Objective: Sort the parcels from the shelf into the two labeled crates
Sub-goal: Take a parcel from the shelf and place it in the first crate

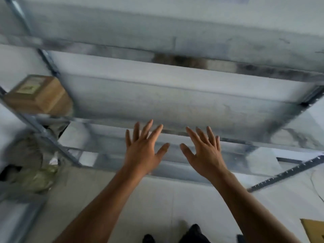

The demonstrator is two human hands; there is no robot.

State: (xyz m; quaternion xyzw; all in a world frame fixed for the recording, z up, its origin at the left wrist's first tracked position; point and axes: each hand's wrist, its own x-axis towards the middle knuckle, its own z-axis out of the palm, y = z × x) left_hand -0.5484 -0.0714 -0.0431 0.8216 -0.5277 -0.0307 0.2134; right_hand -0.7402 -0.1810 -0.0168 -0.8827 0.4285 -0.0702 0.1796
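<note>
Hovering left hand, parcel left of fingers

- A single view, from a wide-angle camera worn on the person's head; straight edges bow near the borders.
- It faces forward and down at a metal shelf, whose boards span from 9 to 3 o'clock.
- It sits close: both forearms enter from 6 o'clock, with the left hand and right hand near centre.
- The floor and shoe tips lie at 6 o'clock, directly below the lens.
</note>
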